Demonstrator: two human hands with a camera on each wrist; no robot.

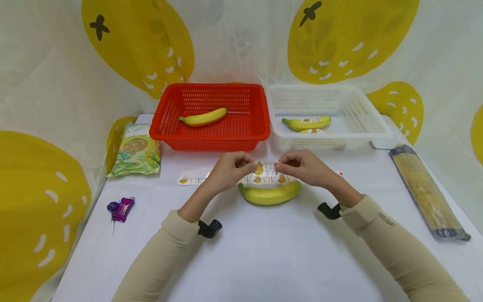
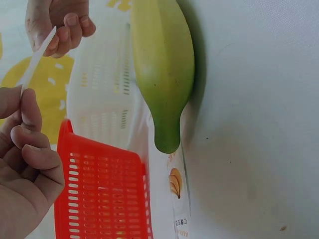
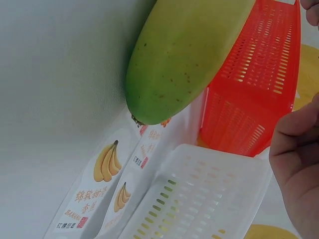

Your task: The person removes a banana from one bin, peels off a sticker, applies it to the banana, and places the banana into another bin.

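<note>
Fingers (image 1: 247, 167) pinch thin printed label (image 2: 36, 59) near smooth, curved banana (image 1: 269, 195)

On the tabletop (image 1: 264, 260), a banana (image 1: 269, 196) is laid at the centre, with label strips (image 1: 194, 181) spread behind it. A label (image 1: 268, 168) is held between the left hand (image 1: 231, 171) and the right hand (image 1: 307, 167). Farther back, two baskets are set side by side: one banana (image 1: 203, 118) is contained in the left basket (image 1: 211, 144), two bananas (image 1: 318, 123) in the right basket (image 1: 336, 140). Left of the baskets a packet (image 1: 136, 147) is placed; before it, a lollipop (image 1: 112, 206) is set beside a wrapped sweet (image 1: 124, 209). At the far right, a long bundle (image 1: 428, 191) is laid.
</note>
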